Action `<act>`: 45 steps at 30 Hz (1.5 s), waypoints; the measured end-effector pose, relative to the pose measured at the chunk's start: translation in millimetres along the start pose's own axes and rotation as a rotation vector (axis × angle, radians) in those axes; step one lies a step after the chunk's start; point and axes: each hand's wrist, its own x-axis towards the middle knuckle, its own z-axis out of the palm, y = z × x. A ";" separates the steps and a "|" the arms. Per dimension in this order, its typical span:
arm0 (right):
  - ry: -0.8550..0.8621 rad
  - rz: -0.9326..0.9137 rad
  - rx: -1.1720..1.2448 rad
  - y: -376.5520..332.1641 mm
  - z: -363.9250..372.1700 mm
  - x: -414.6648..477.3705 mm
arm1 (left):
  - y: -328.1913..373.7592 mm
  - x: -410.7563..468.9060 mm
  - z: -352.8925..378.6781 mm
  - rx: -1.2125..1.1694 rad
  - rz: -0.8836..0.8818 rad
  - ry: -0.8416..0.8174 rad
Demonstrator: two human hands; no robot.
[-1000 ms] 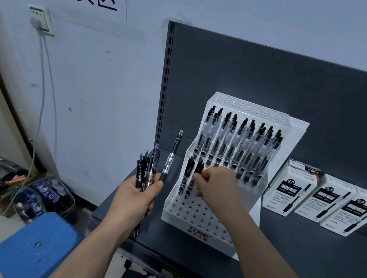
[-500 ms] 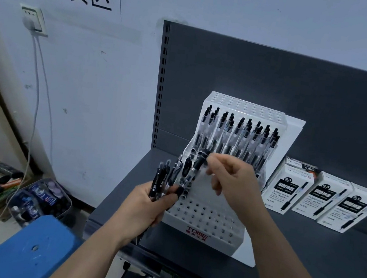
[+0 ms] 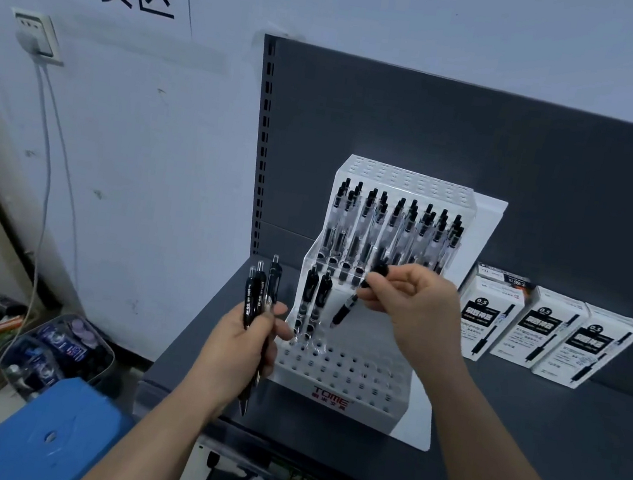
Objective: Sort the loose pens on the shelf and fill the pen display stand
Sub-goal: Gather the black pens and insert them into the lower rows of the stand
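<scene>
While the left hand [image 3: 246, 348] grips a bunch [image 3: 260, 293] of black pens upright just beside the stand [image 3: 349, 370], the right hand [image 3: 415, 306] pinches one pen [image 3: 343, 310] near its top; its tip slants down and to the left over the lower tier, not yet in a hole; two black pens [image 3: 309, 291] already stand in that tier's leftmost holes, and clear pens [image 3: 389, 229] fill the upper tier; the stand sits on the shelf [image 3: 523, 431].

The step in hand looks to be filling the lower tier, one pen at a time; most of its holes are still open, so the task seems well short of done. The next move calls for righting the pen to the holes' angle, lining its tip up with the free hole beside the two seated pens, then sliding it down without knocking them.

Half a second ago the right hand was at the bunch, drawing this pen out, the two hands nearly touching; now they are apart, the pen has come across to the stand, and the bunch is held straighter.
</scene>
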 end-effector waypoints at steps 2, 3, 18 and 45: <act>-0.027 -0.018 -0.066 5.1 7.2 -1.8 | 0.6 -1.1 0.4 -0.033 -0.004 -0.013; -0.039 -0.021 -0.111 7.8 11.3 -2.1 | 1.0 -2.1 -0.5 -0.035 0.004 -0.019; -0.171 -0.064 -0.684 25.6 30.8 6.5 | -0.2 -15.1 -6.2 -0.046 0.048 -0.071; 0.034 -0.275 -0.497 16.8 1.0 -1.9 | -4.4 -5.9 4.1 -0.024 -0.033 0.005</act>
